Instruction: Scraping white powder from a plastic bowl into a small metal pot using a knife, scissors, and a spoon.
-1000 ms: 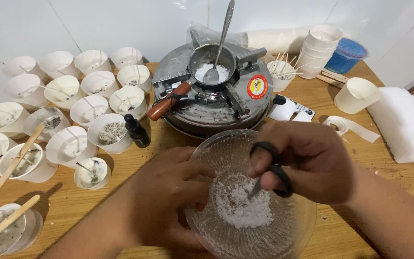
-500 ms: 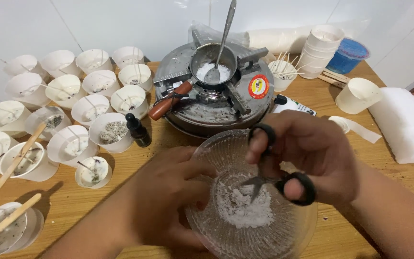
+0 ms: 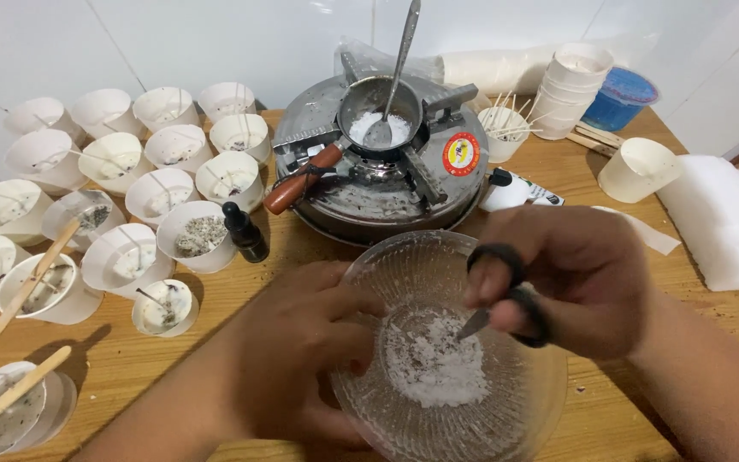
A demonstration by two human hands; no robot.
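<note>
Your right hand (image 3: 588, 282) has its grip pinched through the black handles of the scissors (image 3: 511, 299), whose tip points down into the white flaky mass (image 3: 434, 364) in the middle of the glass bowl (image 3: 404, 265). Your left hand (image 3: 305, 351) curls around the bowl's near-left rim, fingers pressed against the glass. The bowl sits on the wooden surface (image 3: 609, 419), just in front of the round metal stove (image 3: 382, 184) with its small pan (image 3: 374, 115). White paper cups (image 3: 160, 192) cluster to the left.
</note>
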